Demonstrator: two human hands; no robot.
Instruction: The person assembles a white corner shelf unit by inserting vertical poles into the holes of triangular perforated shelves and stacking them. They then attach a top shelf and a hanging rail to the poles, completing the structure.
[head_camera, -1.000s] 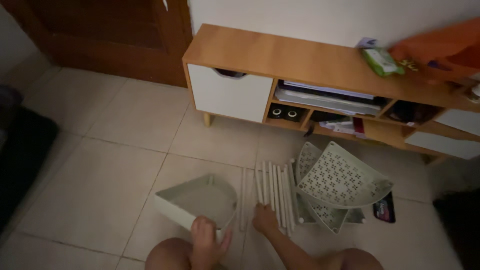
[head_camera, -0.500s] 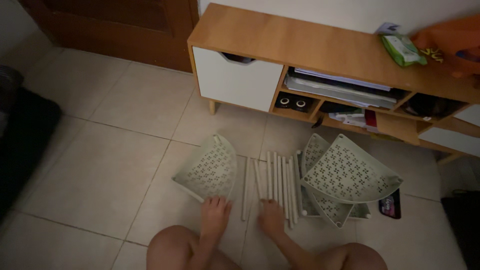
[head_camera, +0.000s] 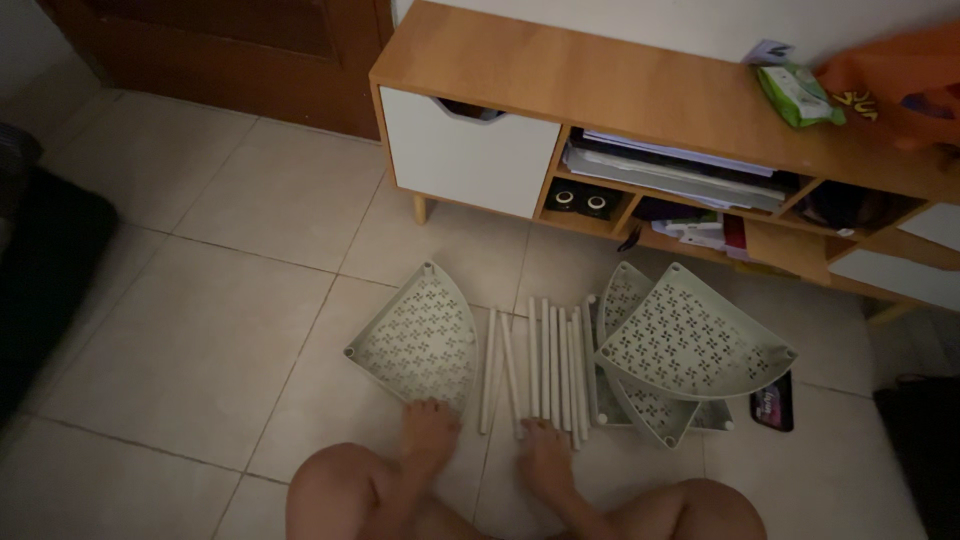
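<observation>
Green shelf tray (head_camera: 420, 335): lying flat on the tiles, eleven o'clock of the left hand.
Left hand (head_camera: 430, 432): fingers spread, touching the tray's near edge.
Right hand (head_camera: 545, 455): fingers open, resting at the white tubes (head_camera: 540, 370).
Stacked trays (head_camera: 690, 345): lying at two o'clock.

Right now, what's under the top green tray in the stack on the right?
Under the top tray lie at least two more perforated green trays, edges sticking out left and below. Anything beneath its middle is covered.

One pale green perforated corner shelf tray (head_camera: 420, 338) lies alone at left, and a stack of at least three more (head_camera: 680, 355) sits at right. Between them lie about eight white tubes (head_camera: 545, 365). Two hands, left hand (head_camera: 430, 432) and right hand (head_camera: 545, 458), rest near.
</observation>
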